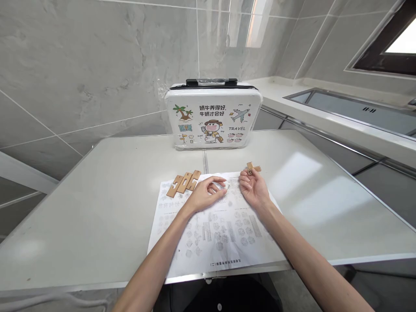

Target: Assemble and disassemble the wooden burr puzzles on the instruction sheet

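My right hand [253, 186] is closed over the right part of the paper sheet, with thumb and fingers pinching wooden puzzle pieces [250, 166]. These pieces cross each other, and one carries a dark mark on its end. How many are joined is hard to tell. Over the middle of the sheet, my left hand [209, 193] is curved with its thumb and fingers apart and nothing visible between them. Just left of it lie three flat notched wooden pieces [185, 182] side by side, one bearing a number. The printed sheet [208, 255] shows rows of small diagrams, partly covered by both arms.
A white plastic-wrapped case [195, 97] with cartoon prints and a black handle stands upright at the back of the white table [97, 208]. Grey tiles cover the wall behind. To the right is a counter [276, 89] with a sink [357, 108].
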Motion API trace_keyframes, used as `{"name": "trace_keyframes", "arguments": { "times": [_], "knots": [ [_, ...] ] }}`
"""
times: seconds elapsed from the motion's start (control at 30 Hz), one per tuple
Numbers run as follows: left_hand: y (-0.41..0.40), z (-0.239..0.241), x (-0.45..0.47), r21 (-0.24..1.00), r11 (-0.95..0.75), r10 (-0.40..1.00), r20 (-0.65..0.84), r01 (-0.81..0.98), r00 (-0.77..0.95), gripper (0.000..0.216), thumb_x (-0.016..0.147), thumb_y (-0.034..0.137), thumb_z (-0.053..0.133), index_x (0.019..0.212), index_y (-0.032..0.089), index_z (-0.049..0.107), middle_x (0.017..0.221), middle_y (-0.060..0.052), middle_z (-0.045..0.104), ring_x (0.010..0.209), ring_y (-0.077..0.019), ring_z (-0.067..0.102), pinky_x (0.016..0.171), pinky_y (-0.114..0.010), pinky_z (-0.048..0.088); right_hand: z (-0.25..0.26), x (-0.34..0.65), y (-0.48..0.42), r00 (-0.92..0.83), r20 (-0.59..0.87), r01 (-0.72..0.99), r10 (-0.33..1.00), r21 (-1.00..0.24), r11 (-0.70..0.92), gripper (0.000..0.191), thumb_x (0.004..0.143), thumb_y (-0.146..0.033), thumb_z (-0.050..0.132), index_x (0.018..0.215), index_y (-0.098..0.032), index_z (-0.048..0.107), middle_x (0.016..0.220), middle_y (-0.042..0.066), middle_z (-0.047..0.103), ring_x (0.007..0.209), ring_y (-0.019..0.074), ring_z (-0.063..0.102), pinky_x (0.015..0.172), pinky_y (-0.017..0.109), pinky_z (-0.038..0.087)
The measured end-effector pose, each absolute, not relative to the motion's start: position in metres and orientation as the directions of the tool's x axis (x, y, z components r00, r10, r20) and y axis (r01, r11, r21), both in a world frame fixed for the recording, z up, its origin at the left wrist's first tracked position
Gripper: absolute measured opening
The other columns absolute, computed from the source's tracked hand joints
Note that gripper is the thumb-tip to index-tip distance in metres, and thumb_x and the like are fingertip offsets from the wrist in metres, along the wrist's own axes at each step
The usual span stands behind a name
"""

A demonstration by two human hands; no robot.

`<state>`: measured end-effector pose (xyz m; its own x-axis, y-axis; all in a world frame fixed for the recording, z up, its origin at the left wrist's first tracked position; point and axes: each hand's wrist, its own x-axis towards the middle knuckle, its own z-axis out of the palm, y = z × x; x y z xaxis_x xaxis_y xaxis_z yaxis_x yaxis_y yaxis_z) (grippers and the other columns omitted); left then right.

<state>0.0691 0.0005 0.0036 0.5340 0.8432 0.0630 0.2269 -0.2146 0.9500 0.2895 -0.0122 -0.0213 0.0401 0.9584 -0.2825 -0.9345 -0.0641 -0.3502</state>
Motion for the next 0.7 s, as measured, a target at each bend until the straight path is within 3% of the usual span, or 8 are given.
{"name": "trace_keyframes", "arguments": {
  "times": [0.2, 0.37, 0.53, 0.7],
  "knots": [
    [0.0, 0.006, 0.069, 0.943, -0.235, 0.833, 0.07, 0.237, 0.549, 0.036, 0.09, 0.04, 0.075, 0.12, 0.02, 0.073, 0.112, -0.008, 0.079, 0.081, -0.0154, 0.069, 0.072, -0.028, 0.054, -0.018, 0.291, -0.014, 0.027, -0.29, -0.952, 0.957, -0.298, -0.063, 0.018, 0.109, -0.023, 0.048, 0.09, -0.024, 0.048, 0.072, -0.004, 0.049, 0.047, 0.0083, 0.044, 0.031, 0.012, 0.04],
    [0.0, 0.005, 0.069, 0.942, -0.238, 0.834, 0.073, 0.236, 0.548, 0.036, 0.09, 0.039, 0.074, 0.12, 0.019, 0.073, 0.112, -0.008, 0.079, 0.081, -0.0156, 0.068, 0.072, -0.029, 0.054, -0.013, 0.288, -0.015, 0.007, -0.282, -0.947, 0.959, -0.309, -0.084, 0.017, 0.104, -0.026, 0.057, 0.089, -0.024, 0.05, 0.071, -0.004, 0.048, 0.047, 0.0076, 0.043, 0.031, 0.011, 0.038],
    [-0.003, 0.005, 0.071, 0.916, -0.285, 0.852, 0.107, 0.282, 0.513, 0.032, 0.091, 0.04, 0.072, 0.116, 0.02, 0.076, 0.1, -0.006, 0.079, 0.078, -0.0158, 0.066, 0.07, -0.029, 0.052, -0.012, 0.274, -0.017, 0.036, -0.174, -0.698, 0.984, -0.709, -0.099, 0.03, 0.086, -0.035, 0.08, 0.084, -0.022, 0.054, 0.069, -0.006, 0.049, 0.049, 0.006, 0.04, 0.033, 0.011, 0.033],
    [-0.007, 0.01, 0.073, 0.831, -0.392, 0.883, 0.219, 0.395, 0.415, 0.022, 0.097, 0.039, 0.065, 0.104, 0.023, 0.078, 0.087, -0.002, 0.077, 0.072, -0.016, 0.063, 0.07, -0.03, 0.051, -0.016, 0.255, -0.024, 0.054, -0.135, -0.52, 0.989, -0.849, -0.088, 0.03, 0.081, -0.034, 0.087, 0.088, -0.022, 0.06, 0.069, -0.006, 0.06, 0.048, 0.0081, 0.048, 0.036, 0.017, 0.036]
  ]
}}
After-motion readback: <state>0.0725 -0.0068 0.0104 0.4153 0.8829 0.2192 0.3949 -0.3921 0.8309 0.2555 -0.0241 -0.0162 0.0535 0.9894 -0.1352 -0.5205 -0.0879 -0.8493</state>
